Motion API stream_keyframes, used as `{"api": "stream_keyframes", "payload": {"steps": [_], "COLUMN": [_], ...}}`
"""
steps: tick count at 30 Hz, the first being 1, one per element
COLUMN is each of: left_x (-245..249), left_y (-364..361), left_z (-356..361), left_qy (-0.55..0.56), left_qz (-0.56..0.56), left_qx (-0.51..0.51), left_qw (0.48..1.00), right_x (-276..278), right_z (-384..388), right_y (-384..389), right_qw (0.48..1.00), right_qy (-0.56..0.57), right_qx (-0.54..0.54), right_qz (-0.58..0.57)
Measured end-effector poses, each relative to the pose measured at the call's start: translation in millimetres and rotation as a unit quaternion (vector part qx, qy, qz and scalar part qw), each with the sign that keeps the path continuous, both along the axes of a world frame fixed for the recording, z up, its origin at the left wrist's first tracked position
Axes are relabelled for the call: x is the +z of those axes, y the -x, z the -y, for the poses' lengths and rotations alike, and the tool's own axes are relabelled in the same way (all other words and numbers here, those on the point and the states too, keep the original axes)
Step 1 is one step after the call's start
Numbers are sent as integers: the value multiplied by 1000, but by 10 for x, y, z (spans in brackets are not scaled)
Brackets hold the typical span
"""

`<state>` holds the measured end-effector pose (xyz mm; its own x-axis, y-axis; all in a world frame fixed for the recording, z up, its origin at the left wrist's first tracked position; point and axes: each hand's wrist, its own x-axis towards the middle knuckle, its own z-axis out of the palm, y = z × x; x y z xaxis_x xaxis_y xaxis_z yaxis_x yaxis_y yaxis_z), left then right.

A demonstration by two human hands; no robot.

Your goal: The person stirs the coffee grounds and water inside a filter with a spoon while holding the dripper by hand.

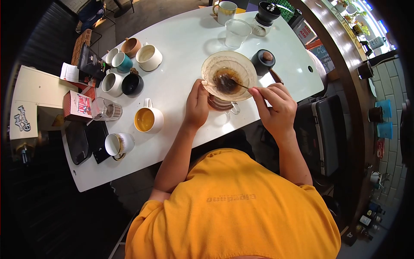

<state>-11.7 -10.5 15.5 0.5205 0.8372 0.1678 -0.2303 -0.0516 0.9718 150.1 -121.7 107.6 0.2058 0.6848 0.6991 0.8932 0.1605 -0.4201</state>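
Note:
A coffee dripper [239,62] with a paper filter and dark wet coffee in it sits on a glass server [221,103]. My right hand [275,103] pinches the handle of a thin spoon or stirrer [241,86], whose far end reaches into the coffee. At the dripper's left edge, my left hand [198,105] has its fingers closed round what looks like the dripper's small handle; the exact grip is partly hidden. A black canister [263,61] with a brown knob stands just right of the dripper. Behind it is a clear plastic cup [237,34].
Several cups, among them a teal cup [122,63] and a yellow-lined mug [148,119], stand on the white table [181,52] at left. Beside them are a glass tumbler [106,109] and a red-white box [78,105]. A coffee grinder [266,15] stands at the back.

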Motion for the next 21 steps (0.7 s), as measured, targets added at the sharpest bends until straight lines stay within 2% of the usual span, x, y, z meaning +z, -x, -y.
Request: {"api": "stream_keyframes", "payload": {"steps": [8,11,13,21], "left_x": [-55,-23,-50,-12], "left_y": [-21,-9,-32,-14], "left_z": [6,14,8,11], "left_qy": [16,-2,3,4], "left_qz": [16,-16,15,-4], "left_qx": [15,15,12,5], "left_qw": [1000,1000,1000,1000], "right_x": [-79,-111,-150,-253], "right_z": [70,101,122,188], "right_y": [18,48,69,45], "right_qw": [995,988,971,956], "right_qy": [18,28,28,21], "right_qx": [11,8,3,17], "right_qz": [-98,-152,-237,-291]}}
